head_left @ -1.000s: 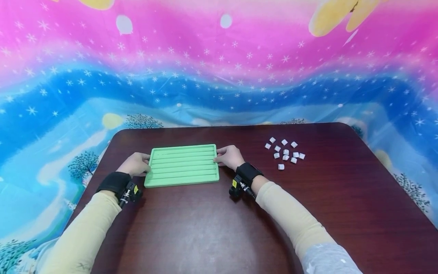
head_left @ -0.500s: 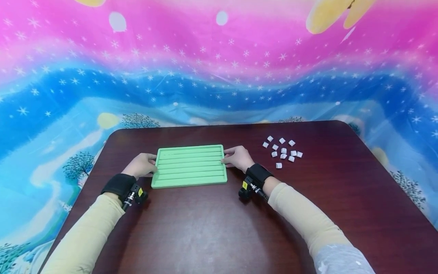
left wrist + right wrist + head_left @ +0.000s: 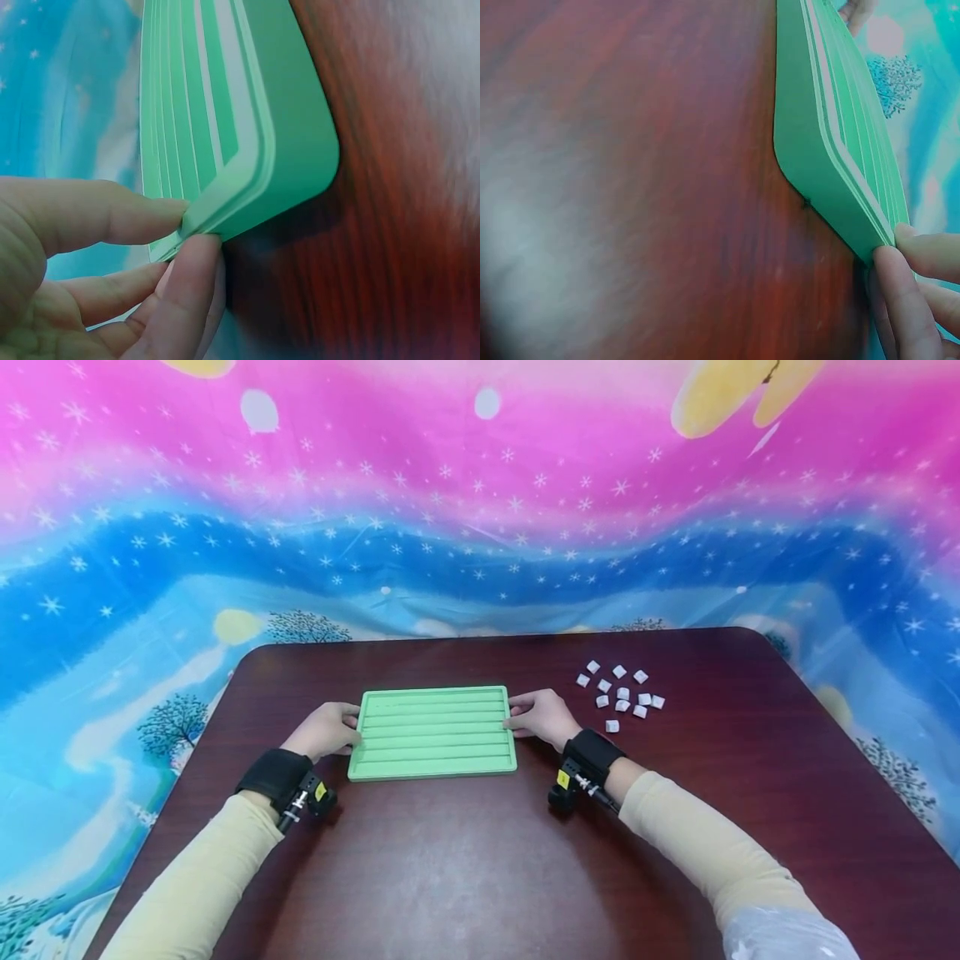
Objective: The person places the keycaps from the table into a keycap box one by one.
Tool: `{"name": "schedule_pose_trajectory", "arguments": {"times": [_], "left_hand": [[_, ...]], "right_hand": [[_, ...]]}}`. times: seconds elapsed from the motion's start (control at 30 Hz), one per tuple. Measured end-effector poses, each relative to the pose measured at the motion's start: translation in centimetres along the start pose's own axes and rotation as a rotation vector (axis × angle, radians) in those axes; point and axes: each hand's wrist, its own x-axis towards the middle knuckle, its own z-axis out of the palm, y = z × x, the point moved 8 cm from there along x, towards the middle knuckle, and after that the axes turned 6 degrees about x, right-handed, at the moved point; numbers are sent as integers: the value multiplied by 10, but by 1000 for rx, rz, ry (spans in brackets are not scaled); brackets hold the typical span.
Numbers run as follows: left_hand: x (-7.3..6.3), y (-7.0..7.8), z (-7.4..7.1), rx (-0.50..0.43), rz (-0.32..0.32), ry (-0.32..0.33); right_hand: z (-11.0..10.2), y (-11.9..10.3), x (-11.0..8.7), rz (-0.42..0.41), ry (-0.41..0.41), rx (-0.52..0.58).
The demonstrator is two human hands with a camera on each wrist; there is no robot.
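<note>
A light green rectangular tray with long parallel ridges lies at the middle of the table, nothing on it. My left hand holds its left short side. In the left wrist view, the thumb lies at the rim and the other fingers press the outer side. My right hand pinches the opposite short side, its fingertips right at the tray's edge in the right wrist view. The undersides of both grips are partly hidden.
Several small white cubes lie scattered on the dark wooden table, to the right of my right hand. A colourful printed cloth hangs behind the table and at its sides.
Both hands have moved to the right and slightly toward me, taking the green tray along between them. The small white cubes have stayed in place; the head view has shifted a little.
</note>
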Motion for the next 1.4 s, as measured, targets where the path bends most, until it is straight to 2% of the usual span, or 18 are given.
{"name": "schedule_pose_trajectory", "arguments": {"times": [0.3,0.5,0.63,0.93,1.23,1.4], "left_hand": [[2,16,28,6,17,-17],[0,27,37,9,31,-15],[-3,34,45,-19,42,-35],[-12,46,64,5,74,-54],[-27,54,70,113,123,-21],[-31,57,74,145,155,2]], "right_hand": [[-27,16,-26,3,-10,-15],[-39,14,-36,-23,-44,-60],[-47,16,-41,-15,-50,-75],[-65,25,-53,14,-46,-119],[-67,28,-64,-3,-83,-133],[-71,30,-68,16,-84,-130]]}}
